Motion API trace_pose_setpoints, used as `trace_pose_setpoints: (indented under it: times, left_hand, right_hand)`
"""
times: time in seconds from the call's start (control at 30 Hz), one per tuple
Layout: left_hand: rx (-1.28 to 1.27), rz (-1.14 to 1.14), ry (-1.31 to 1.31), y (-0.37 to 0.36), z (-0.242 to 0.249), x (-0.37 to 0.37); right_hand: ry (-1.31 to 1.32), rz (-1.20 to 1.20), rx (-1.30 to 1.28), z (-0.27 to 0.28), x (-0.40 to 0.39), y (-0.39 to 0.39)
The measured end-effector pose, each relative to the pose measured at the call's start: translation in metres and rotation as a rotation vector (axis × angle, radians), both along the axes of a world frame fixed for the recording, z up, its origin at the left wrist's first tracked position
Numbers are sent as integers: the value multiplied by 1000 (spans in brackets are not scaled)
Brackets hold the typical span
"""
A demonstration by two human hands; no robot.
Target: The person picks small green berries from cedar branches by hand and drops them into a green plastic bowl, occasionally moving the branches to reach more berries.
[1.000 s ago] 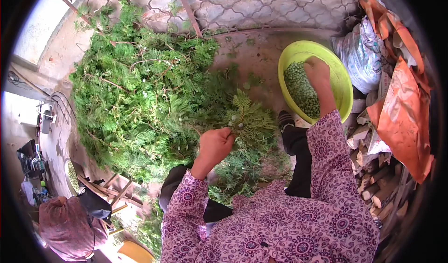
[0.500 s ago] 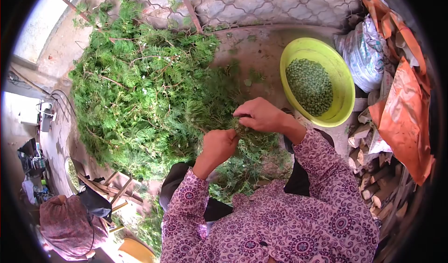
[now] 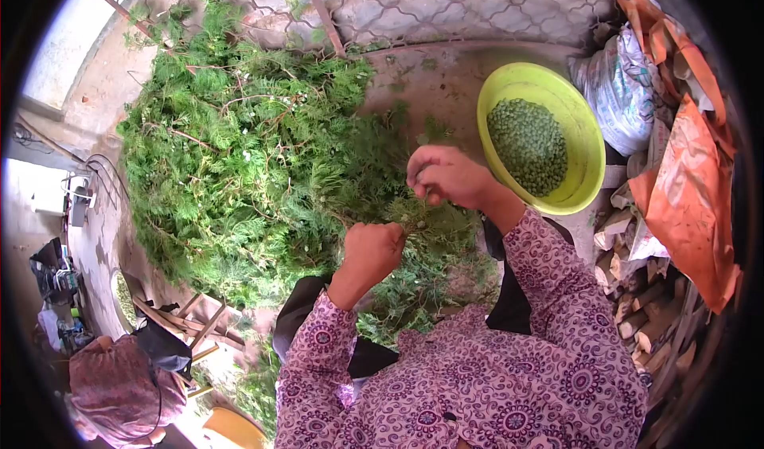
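My left hand (image 3: 372, 254) is closed in a fist around the stem of a leafy evergreen sprig (image 3: 426, 220), whose foliage spreads out to the right of the fist. Just above that foliage hovers my right hand (image 3: 455, 180), apart from the left, with fingers curled and the thumb bent in. Whatever its fingertips pinch, if anything, is too small to make out. A big heap of cut evergreen branches (image 3: 239, 154) lies in front and to the left. To the right, a yellow-green basin (image 3: 585, 142) holds many small green cones or berries (image 3: 527, 146).
A white woven sack (image 3: 617, 91) and an orange plastic sheet (image 3: 688, 202) stand at the right above stacked firewood (image 3: 649, 322). A wire-mesh fence (image 3: 461, 7) runs along the back. Another person (image 3: 123, 385) is at the lower left, near an orange-yellow tub (image 3: 232, 428).
My right hand has lifted up and slightly right, away from the left hand and the sprig. The left fist has stayed almost in place.
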State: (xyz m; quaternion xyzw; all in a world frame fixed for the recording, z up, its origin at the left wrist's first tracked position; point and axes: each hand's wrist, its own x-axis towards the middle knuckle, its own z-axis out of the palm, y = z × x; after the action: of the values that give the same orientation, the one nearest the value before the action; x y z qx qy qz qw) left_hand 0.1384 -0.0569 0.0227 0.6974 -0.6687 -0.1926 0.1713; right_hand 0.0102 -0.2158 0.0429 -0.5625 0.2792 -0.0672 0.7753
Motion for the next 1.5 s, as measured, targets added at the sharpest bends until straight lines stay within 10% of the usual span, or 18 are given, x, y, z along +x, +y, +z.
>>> trace_pose_setpoints:
  times: [0.23,0.6,0.77,0.8,0.9,1.23,1.5]
  left_hand:
    - [60,-5,-73,-1,-5,0]
    - [11,-4,-50,-2,-4,1]
    - [10,30,-30,-1,3,1]
    - [8,31,-30,-1,3,1]
    - [-13,41,-78,1,0,4]
    - [-26,109,-155,-2,-5,6]
    - [-100,156,-111,-4,-6,7]
  right_hand:
    - [56,361,-774,-21,9,19]
    - [21,388,-747,-27,6,19]
    - [88,-289,-926,-44,10,2]
    - [160,-223,-362,-15,5,-2]
    - [35,-147,-121,-1,0,-1]
    - [266,349,-792,-24,8,20]
    - [143,194,-265,-19,5,14]
